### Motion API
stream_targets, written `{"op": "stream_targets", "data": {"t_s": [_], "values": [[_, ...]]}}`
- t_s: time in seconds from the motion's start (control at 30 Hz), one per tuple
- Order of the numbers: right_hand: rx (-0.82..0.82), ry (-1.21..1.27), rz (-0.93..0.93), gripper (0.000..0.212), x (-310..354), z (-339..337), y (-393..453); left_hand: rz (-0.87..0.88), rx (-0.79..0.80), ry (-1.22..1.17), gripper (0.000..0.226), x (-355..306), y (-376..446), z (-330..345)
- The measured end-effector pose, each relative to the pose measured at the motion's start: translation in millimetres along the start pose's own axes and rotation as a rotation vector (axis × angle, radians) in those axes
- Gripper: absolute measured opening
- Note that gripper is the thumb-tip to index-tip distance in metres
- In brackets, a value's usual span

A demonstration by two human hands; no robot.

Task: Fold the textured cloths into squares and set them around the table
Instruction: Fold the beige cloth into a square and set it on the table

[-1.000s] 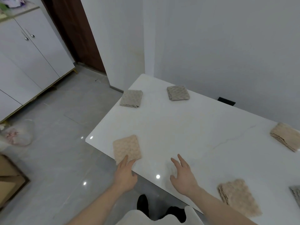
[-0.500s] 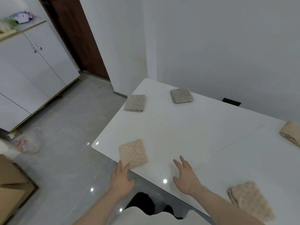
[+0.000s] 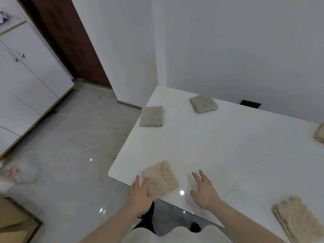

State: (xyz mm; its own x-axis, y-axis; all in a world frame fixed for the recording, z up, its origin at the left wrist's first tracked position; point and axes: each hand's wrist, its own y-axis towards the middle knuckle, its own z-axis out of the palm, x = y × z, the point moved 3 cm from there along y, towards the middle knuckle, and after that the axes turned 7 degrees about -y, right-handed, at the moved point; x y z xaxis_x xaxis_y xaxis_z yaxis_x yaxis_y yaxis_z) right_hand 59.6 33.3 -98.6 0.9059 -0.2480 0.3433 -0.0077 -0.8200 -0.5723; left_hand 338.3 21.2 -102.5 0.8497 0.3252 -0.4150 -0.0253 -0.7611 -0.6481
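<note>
Several folded textured cloths lie on the white table (image 3: 219,151). A beige folded cloth (image 3: 161,178) sits at the near left corner. My left hand (image 3: 140,195), fingers straight, touches this cloth's near edge. My right hand (image 3: 204,191) hovers open over the bare tabletop just right of it, holding nothing. Two grey folded cloths lie farther off: one grey cloth (image 3: 152,116) by the left edge, another grey cloth (image 3: 203,103) near the far wall. A beige folded cloth (image 3: 296,218) lies at the near right, and a beige cloth (image 3: 320,134) is cut off by the right edge.
A white wall borders the table's far side, with a black socket (image 3: 250,104) behind the table. On the grey tile floor to the left stand white cabinets (image 3: 22,81), a plastic bag (image 3: 19,170) and a cardboard box (image 3: 14,223). A brown door (image 3: 70,41) stands at the back.
The view has shifted, so the table sits lower and further right in frame. My left hand has moved forward onto the near edge of the beige cloth. My right hand stays open over the table.
</note>
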Motion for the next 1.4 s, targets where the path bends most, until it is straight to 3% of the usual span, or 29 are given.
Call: {"op": "stream_targets", "data": {"t_s": [0.3,0.43,0.57,0.93,1.23,1.4], "values": [[0.005,0.175,0.133,0.072,78,38,13,0.124,0.357,0.097,0.078,29,30,-27],[0.02,0.204,0.174,0.063,95,47,7,0.189,0.444,0.172,0.079,32,34,-28],[0.016,0.241,0.199,0.068,102,54,2,0.197,0.487,0.226,0.084,32,41,-30],[-0.03,0.464,0.264,0.082,115,82,-19,0.349,0.478,0.291,0.088,10,67,-54],[-0.082,0.389,0.238,0.08,114,82,-18,0.352,0.45,0.235,0.088,38,51,-40],[-0.114,0.235,0.167,0.081,111,72,-2,0.363,0.313,0.225,0.095,34,58,-39]]}}
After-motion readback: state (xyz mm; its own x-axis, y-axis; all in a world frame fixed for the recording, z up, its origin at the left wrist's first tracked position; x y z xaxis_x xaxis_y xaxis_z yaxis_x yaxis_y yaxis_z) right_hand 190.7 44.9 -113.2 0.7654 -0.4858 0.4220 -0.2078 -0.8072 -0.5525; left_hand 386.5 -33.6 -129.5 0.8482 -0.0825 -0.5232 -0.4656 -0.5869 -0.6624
